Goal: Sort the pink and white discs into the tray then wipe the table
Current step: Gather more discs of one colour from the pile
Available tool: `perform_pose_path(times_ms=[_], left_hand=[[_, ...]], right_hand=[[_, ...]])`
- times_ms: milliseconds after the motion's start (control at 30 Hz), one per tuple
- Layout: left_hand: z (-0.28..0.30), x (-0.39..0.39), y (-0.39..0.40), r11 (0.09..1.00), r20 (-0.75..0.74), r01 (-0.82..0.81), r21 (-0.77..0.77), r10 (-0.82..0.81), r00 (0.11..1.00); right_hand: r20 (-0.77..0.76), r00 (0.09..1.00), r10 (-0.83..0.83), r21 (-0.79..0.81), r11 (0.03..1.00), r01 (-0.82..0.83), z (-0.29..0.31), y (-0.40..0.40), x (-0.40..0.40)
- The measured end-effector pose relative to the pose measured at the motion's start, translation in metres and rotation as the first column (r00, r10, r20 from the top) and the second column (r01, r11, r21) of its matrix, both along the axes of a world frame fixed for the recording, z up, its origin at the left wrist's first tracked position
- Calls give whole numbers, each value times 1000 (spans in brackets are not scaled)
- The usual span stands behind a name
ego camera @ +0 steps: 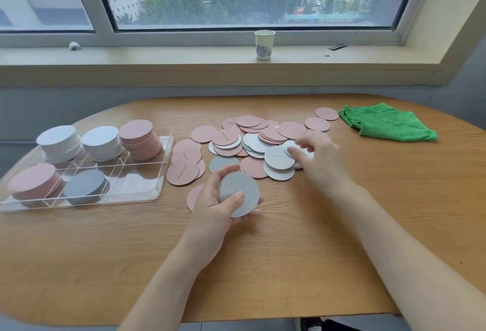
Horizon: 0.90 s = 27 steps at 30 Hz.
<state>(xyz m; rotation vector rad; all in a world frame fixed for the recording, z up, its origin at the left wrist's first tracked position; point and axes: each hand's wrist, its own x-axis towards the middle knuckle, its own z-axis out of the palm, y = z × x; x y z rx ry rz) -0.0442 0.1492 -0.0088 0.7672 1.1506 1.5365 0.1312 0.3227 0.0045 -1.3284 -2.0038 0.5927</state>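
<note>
A loose pile of pink and white discs (263, 141) is spread over the middle of the wooden table (105, 251). My left hand (213, 212) grips a small stack of white discs (240, 194) just above the table, thumb on top. My right hand (320, 159) reaches into the right side of the pile and pinches a white disc (292, 146). At the left lies a clear divided tray (147, 194) with two white stacks (59, 141) and a pink stack (138, 138) at its back, plus a pink stack (34, 183) and a grey-white stack (84, 184) in front.
A folded green cloth (386, 122) lies at the table's far right. Two single pink discs (322, 118) sit just left of it. A paper cup (264, 44) stands on the window sill behind the table. The tray's front right compartment holds nothing.
</note>
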Motion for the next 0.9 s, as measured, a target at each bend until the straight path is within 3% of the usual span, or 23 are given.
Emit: perform_pose_path(times_ms=[133, 233, 400, 533, 767, 900], left_hand=[[2, 0, 0, 1000, -11, 1, -10, -1, 1000], [2, 0, 1, 1000, -25, -5, -16, 4, 1000], [2, 1, 1, 1000, -37, -3, -14, 3, 999], [2, 1, 2, 1000, -47, -20, -15, 20, 999], [2, 1, 2, 997, -40, -66, -40, 65, 997], [3, 1, 2, 996, 47, -76, -49, 78, 996]], right_hand=[[365, 928, -75, -95, 989, 117, -10, 34, 7], [406, 909, -90, -121, 981, 151, -11, 39, 7], [106, 988, -110, -110, 986, 121, -9, 34, 12], [-103, 990, -97, -124, 989, 84, -6, 24, 22], [-503, 859, 97, -275, 924, -265, 11, -34, 12], [-535, 826, 179, -292, 878, -380, 11, -61, -4]])
